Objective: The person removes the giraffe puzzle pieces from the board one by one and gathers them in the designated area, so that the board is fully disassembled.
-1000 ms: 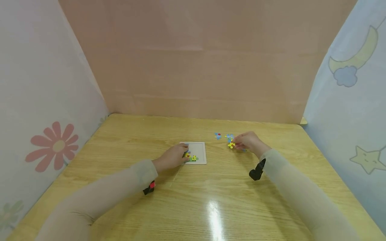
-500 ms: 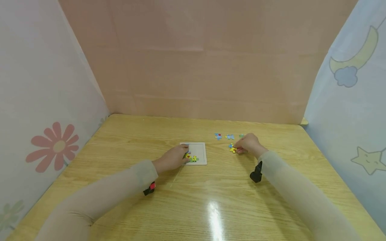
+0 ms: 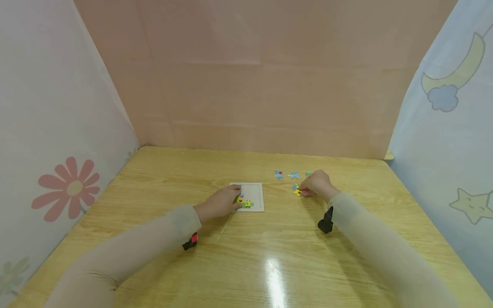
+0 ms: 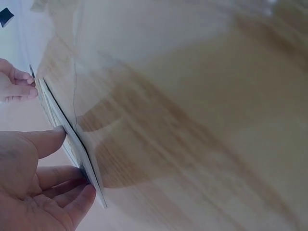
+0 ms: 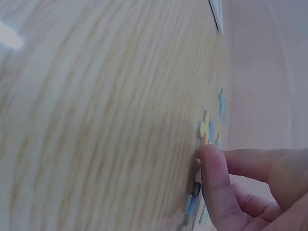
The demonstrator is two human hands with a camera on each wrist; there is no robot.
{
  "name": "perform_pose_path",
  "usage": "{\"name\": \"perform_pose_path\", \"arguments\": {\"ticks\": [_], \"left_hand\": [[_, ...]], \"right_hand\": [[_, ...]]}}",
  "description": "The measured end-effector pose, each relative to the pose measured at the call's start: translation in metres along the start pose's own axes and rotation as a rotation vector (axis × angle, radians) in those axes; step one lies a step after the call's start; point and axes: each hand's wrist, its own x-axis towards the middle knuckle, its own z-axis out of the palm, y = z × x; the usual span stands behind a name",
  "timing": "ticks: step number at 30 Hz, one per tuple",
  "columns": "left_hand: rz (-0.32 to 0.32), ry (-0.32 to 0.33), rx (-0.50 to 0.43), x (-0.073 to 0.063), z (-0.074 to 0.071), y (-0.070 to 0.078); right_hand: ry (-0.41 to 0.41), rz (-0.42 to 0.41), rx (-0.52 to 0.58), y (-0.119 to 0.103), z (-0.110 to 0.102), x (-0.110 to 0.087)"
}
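My left hand [image 3: 218, 202] holds the white puzzle board [image 3: 253, 193] by its left side, thumb at the near part and fingers farther up. In the left wrist view the board [image 4: 72, 137] is seen nearly edge-on against the thumb and fingertips. Colourful pieces [image 3: 247, 203] lie in the board's lower left, partly covered by the hand. To the right, my right hand [image 3: 318, 185] pinches a yellow and blue jigsaw piece [image 3: 295, 191] with a red spot, low over the table. The right wrist view shows thumb and forefinger on that piece [image 5: 206, 129].
Behind the right hand lie a blue piece with a red dot [image 3: 279, 174], a light blue piece [image 3: 294, 175] and a greenish one [image 3: 308, 173]. More pieces [image 5: 190, 204] show under the hand in the right wrist view. A brown partition [image 3: 246, 85] backs the wooden table [image 3: 215, 265].
My right hand has come slightly nearer and lower with the yellow piece, which has turned. The light blue and greenish pieces behind it show more fully. The left hand stays on the board.
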Motion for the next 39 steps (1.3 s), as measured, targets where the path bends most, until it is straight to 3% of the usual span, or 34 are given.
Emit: {"name": "perform_pose_path", "arguments": {"ticks": [5, 9, 17, 24, 34, 39], "left_hand": [[-0.009, 0.001, -0.035, 0.004, 0.003, -0.004], [-0.012, 0.012, -0.057, 0.005, 0.005, -0.007], [0.002, 0.016, -0.128, 0.003, 0.007, -0.008], [-0.045, -0.024, -0.194, 0.001, -0.002, -0.009], [0.053, -0.057, -0.1, 0.001, -0.004, -0.015], [0.017, -0.041, -0.146, 0.002, -0.003, -0.019]], "right_hand": [[0.021, -0.011, -0.031, -0.006, -0.001, -0.006], [0.001, -0.075, -0.053, -0.011, -0.001, -0.01], [-0.078, -0.102, 0.073, -0.022, 0.012, -0.015], [-0.157, -0.144, 0.119, -0.032, 0.029, -0.018], [-0.267, -0.17, 0.161, -0.042, 0.061, -0.022], [-0.311, -0.196, 0.143, -0.047, 0.078, -0.024]]}}
